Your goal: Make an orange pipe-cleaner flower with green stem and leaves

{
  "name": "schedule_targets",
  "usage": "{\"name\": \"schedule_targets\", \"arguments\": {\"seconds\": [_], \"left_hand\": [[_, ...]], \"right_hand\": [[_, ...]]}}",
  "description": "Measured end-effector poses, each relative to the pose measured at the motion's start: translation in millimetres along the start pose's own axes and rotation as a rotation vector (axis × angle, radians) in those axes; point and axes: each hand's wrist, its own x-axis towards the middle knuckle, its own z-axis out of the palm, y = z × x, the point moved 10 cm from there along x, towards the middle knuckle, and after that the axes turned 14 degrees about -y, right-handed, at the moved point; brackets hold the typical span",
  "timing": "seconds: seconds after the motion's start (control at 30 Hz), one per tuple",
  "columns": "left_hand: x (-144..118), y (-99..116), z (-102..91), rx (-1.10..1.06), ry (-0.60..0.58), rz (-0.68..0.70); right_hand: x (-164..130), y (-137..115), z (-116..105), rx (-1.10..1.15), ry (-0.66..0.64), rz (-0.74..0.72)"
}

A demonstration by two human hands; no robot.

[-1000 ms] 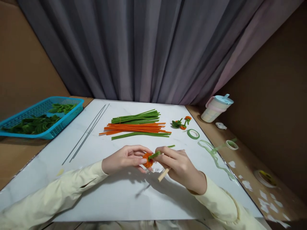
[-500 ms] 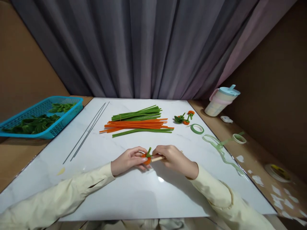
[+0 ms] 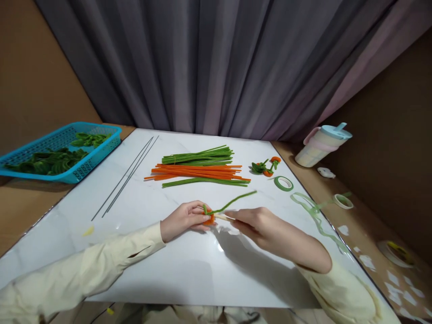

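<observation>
Left hand [image 3: 184, 219] pinches orange coil [image 3: 209, 219]; right hand [image 3: 254, 223] grips green stem [image 3: 232, 203].

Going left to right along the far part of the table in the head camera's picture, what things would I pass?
Blue basket of green pieces → thin metal wires → green and orange pipe cleaners → small finished flowers → green tape roll → lidded cup.

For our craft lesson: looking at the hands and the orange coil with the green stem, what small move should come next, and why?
Probably wind the free green pipe cleaner round the wooden stick beside the orange coil: the left hand pinches the coil, the right hand holds the stick, and the green end juts out loose.
</observation>
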Motion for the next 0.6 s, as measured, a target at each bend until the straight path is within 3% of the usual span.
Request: {"name": "schedule_targets", "arguments": {"seconds": [0.2,0.4,0.5,0.6], "left_hand": [[1,1,1.6,0.050,-0.010,0.053],[1,-1,-0.4,0.074,0.021,0.046],[0,2,-0.7,0.064,0.026,0.062],[0,3,-2.6,0.020,0.040,0.048]], "right_hand": [[22,6,27,-0.082,-0.043,0.056],[29,8,24,-0.047,-0.071,0.037],[28,9,17,0.137,-0.122,0.079],[21,12,22,0.595,-0.249,0.152]]}}
